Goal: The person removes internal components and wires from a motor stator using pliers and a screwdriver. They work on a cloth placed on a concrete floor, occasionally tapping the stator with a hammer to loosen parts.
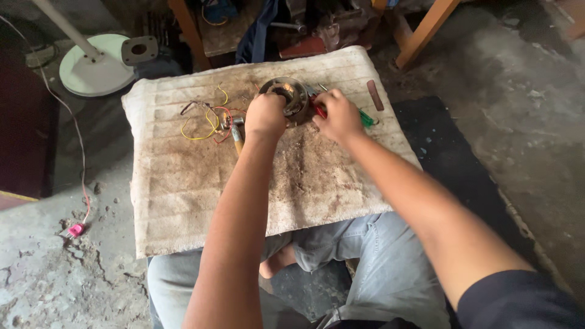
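1. Work surface: a stained, ribbed cream cloth mat point(201, 201) lies across the seated person's knees and the cracked concrete floor. It is soft and unlevel; my judgement is that any downward force on it could tip the workpiece.

2. Left hand point(265, 116): fingers curled closed over the near rim of the round grey metal motor housing point(291, 96), steadying it. The housing sits on the mat directly under and just beyond these fingertips.

3. Right hand point(339, 116): fingers closed around a red-handled tool point(318, 108) whose tip points toward the housing, just left of the knuckles. The tip itself is hidden, so contact cannot be confirmed. Risk: a slip would carry the tip into the left fingers, which lie close by.

4. A green-handled screwdriver point(365, 117) lies just right of the right hand; it could roll off the mat edge if the mat is jolted.

5. Loose yellow and red wires point(210, 122) trail left of the left hand, with a small wooden-handled tool point(237, 137) beside them. Risk: a forearm snagging them could strain the leads.

6. A flat brown metal strip point(375, 94) lies beyond the right fingers, near the far edge.
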